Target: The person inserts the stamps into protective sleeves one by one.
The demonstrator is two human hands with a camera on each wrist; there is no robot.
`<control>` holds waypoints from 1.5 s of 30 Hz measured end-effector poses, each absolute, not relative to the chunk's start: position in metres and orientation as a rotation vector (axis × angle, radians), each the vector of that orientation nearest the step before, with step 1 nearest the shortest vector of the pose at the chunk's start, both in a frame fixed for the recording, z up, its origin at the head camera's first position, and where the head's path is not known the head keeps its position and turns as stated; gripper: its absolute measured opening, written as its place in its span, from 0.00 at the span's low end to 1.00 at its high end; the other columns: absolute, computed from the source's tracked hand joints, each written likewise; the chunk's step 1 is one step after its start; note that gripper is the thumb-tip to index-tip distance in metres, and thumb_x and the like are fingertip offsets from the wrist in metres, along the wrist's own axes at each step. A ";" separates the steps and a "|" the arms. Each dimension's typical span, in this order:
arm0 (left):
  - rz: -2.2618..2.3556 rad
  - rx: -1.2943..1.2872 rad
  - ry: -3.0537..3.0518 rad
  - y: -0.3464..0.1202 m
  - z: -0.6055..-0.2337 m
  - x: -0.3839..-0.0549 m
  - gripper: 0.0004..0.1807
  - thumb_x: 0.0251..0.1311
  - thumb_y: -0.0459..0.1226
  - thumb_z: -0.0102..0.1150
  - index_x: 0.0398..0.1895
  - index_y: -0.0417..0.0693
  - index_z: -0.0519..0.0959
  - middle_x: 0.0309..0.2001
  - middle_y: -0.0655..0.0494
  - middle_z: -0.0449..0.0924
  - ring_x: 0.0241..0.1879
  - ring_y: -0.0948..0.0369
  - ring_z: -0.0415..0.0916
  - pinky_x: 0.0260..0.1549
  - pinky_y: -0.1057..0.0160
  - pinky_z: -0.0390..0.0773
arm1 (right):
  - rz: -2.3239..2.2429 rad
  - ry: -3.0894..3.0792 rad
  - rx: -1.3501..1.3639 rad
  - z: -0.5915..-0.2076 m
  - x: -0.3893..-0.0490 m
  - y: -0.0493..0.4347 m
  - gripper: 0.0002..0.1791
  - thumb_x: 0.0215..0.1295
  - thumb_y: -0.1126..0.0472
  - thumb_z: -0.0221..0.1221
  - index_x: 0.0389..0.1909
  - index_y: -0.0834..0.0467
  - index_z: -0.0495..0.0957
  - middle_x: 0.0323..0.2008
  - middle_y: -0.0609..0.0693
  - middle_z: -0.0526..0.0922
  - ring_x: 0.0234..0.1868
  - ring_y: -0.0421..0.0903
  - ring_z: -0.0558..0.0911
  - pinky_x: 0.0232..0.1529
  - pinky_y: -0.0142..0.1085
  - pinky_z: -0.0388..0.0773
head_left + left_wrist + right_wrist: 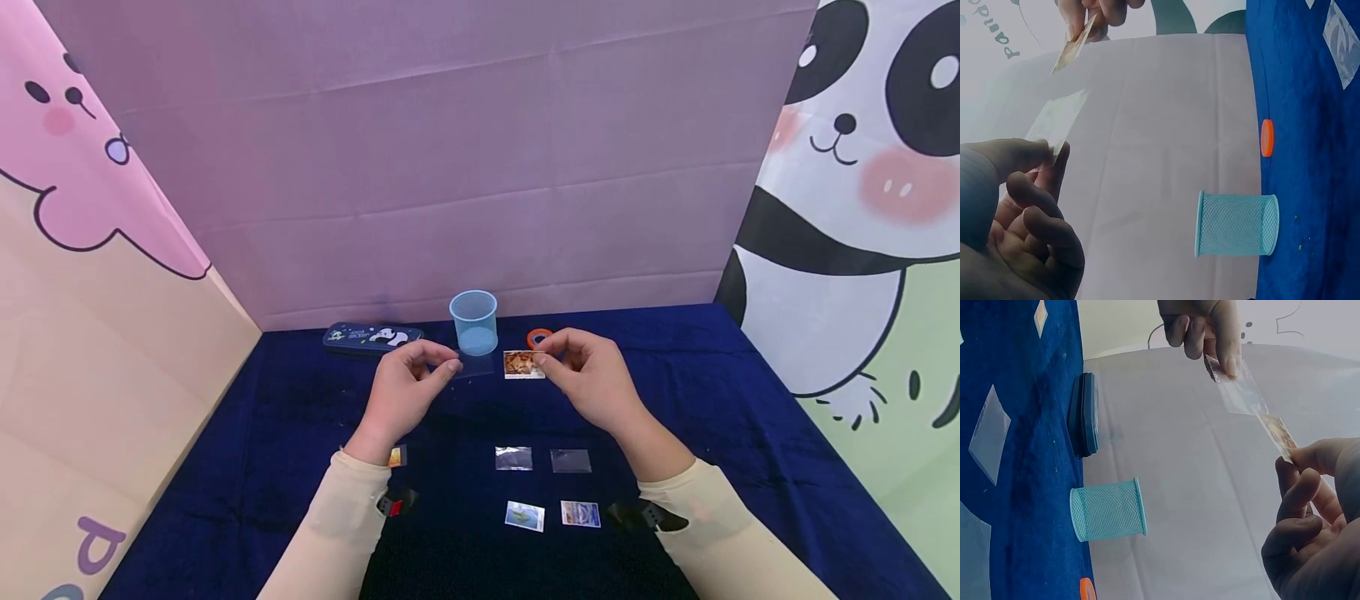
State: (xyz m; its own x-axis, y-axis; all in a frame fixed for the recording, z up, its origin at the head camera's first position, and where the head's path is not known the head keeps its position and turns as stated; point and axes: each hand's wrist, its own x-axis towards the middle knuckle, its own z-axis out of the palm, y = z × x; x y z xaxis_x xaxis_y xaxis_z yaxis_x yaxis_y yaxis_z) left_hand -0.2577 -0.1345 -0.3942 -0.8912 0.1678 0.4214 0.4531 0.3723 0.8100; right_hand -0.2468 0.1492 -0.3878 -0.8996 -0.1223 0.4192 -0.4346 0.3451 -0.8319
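Note:
In front of me my left hand (408,387) pinches a clear plastic card sleeve (476,365) between thumb and forefinger. My right hand (592,379) pinches a picture card (519,365) by its right edge, brown and orange with a white border. Both pieces are held up off the table. A narrow gap separates them in the head view, while in the right wrist view the card's end (1280,432) comes right at the edge of the sleeve (1238,394). The remaining fingers of both hands are loosely curled.
Behind the hands stand a light blue mesh cup (473,325), a dark panda pencil case (372,335) and an orange ring (538,337). Nearer lie two clear sleeves (513,458) and two cards (524,517). Another card (396,457) is partly hidden by the left wrist.

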 end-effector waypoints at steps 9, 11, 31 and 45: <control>-1.524 -0.542 -2.371 -0.131 -0.396 -0.257 0.08 0.68 0.40 0.70 0.48 0.54 0.89 0.35 0.61 0.84 0.20 0.55 0.65 0.18 0.64 0.64 | 1.583 -2.303 0.515 -0.388 -0.245 0.149 0.05 0.71 0.61 0.68 0.44 0.57 0.87 0.28 0.52 0.81 0.23 0.46 0.70 0.21 0.34 0.65; -1.521 -0.529 -2.379 -0.131 -0.396 -0.257 0.07 0.69 0.42 0.70 0.46 0.55 0.90 0.31 0.58 0.80 0.21 0.54 0.67 0.19 0.64 0.66 | 1.593 -2.295 0.517 -0.387 -0.245 0.149 0.05 0.71 0.61 0.68 0.44 0.57 0.87 0.27 0.53 0.81 0.22 0.46 0.70 0.21 0.34 0.65; -1.582 -0.615 -2.425 -0.129 -0.398 -0.257 0.11 0.74 0.45 0.62 0.45 0.53 0.91 0.37 0.60 0.89 0.41 0.60 0.84 0.48 0.52 0.81 | 1.654 -2.166 0.511 -0.389 -0.243 0.146 0.05 0.72 0.66 0.66 0.45 0.62 0.85 0.30 0.61 0.81 0.21 0.45 0.76 0.22 0.34 0.75; -1.541 -0.636 -2.458 -0.126 -0.397 -0.256 0.13 0.76 0.45 0.60 0.43 0.51 0.91 0.33 0.60 0.87 0.40 0.52 0.82 0.43 0.53 0.78 | 1.636 -2.131 0.524 -0.362 -0.221 0.134 0.05 0.71 0.72 0.63 0.43 0.70 0.83 0.27 0.62 0.79 0.18 0.48 0.77 0.20 0.34 0.72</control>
State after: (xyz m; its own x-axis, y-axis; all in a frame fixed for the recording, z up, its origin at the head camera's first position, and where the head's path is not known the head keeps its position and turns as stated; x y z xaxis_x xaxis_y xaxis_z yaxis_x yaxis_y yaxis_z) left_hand -0.2560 -0.1261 -0.3971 -0.8942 0.2635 0.3618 0.4404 0.3742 0.8161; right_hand -0.2214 0.1341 -0.3624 -0.8491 -0.0510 0.5258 -0.5210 0.2444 -0.8178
